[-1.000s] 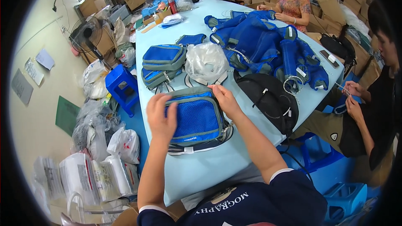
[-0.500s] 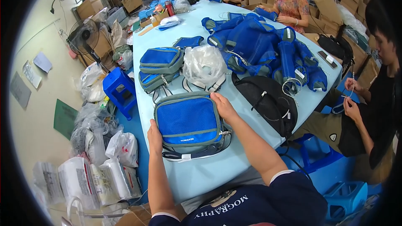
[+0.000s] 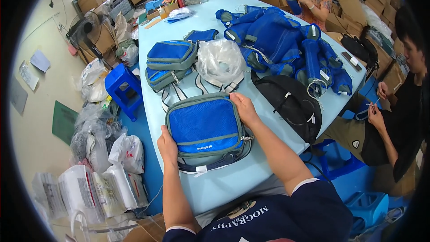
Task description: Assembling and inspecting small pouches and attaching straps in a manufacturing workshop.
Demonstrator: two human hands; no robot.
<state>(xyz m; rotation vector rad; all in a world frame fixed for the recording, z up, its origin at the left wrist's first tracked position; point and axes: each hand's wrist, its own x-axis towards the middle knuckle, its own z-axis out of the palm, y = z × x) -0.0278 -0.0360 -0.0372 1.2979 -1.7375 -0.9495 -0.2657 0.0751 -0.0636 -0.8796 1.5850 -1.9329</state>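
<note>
Between my two hands is a small blue and grey zip bag point(image 3: 204, 118), its blue mesh front facing up. My left hand point(image 3: 167, 146) grips its left side, thumb along the edge. My right hand point(image 3: 243, 108) holds the upper right corner, fingers tucked behind. A dark webbing strap point(image 3: 212, 167) with a white tag hangs at the bag's near edge, and a metal clip shows at its right side. The underside is hidden. Striped straps point(image 3: 210, 86) lie just beyond it on the table.
Two similar bags point(image 3: 169, 55) are stacked beyond, beside a clear plastic bag point(image 3: 219, 60). A black half-round bag point(image 3: 289, 107) lies right; a heap of blue mesh tubes point(image 3: 273, 40) covers the far right of the light blue table point(image 3: 215, 192). Co-workers sit around; a blue stool point(image 3: 123, 90) stands left.
The bag has tilted slightly in my hands, its mesh front turned a little more toward me; both hands keep their hold. At the far right side, a co-worker has lifted a blue piece.
</note>
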